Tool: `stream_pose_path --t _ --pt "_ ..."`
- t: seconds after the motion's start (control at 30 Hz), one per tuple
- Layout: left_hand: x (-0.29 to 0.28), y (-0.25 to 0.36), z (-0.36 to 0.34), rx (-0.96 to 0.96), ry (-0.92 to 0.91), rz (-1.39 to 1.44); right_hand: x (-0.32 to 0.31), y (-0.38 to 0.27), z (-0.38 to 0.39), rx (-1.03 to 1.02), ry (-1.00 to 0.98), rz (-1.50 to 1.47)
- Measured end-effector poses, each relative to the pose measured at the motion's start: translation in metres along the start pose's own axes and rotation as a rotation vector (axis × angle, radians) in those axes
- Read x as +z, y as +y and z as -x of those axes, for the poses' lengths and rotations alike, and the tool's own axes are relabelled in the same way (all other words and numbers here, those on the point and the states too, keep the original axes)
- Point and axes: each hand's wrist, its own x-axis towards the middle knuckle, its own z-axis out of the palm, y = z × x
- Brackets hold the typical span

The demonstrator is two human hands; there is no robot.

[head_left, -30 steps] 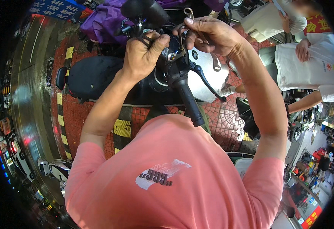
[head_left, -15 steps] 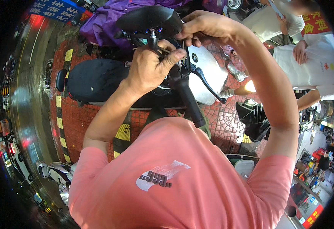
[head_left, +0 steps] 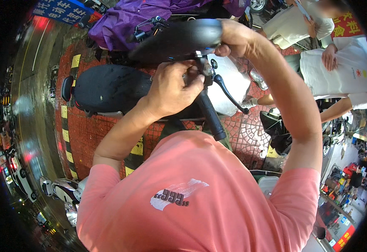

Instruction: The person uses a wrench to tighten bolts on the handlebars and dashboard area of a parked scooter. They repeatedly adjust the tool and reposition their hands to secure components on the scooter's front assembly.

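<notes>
Bare hands work at the front of a scooter (head_left: 143, 86) on red paving (head_left: 93, 130), with a black mirror (head_left: 177, 41) at twelve o'clock, above the handlebar (head_left: 210, 115). The right hand (head_left: 238, 38) grips the mirror at its three o'clock edge; the left hand (head_left: 171, 87), at six o'clock below it, is curled narrow beside the mount (head_left: 202, 63), and whether it holds anything cannot be told. From that hand, the brake lever (head_left: 229, 95) lies toward three o'clock, the seat (head_left: 108, 86) toward nine. The step in hand appears to be turning or seating the mirror; the next move would seem to call for holding it steady while the lower fingers work the mount
</notes>
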Motion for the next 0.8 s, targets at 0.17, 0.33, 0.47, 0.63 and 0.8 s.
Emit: stream_pose_path --t 0.17,0.33,0.47,0.63,0.8 --pt "0.03 -0.005 -0.005 0.088 0.106 -0.023 -0.029 0.003 -0.042 -0.724 -0.16 1.09" --pt "0.03 -0.027 0.0 0.019 0.207 0.201 -0.003 -0.029 -0.01 -0.337 -0.086 0.815" --pt "0.006 -0.048 -0.025 -0.102 0.201 0.168 0.019 -0.046 0.011 -0.119 -0.084 0.516" --pt "0.002 -0.046 -0.048 -0.234 -0.049 0.22 0.002 -0.038 0.003 -0.04 -0.11 0.463" --pt "0.005 -0.057 -0.054 -0.19 -0.06 0.336 -0.005 -0.025 0.007 -0.078 0.021 0.221"
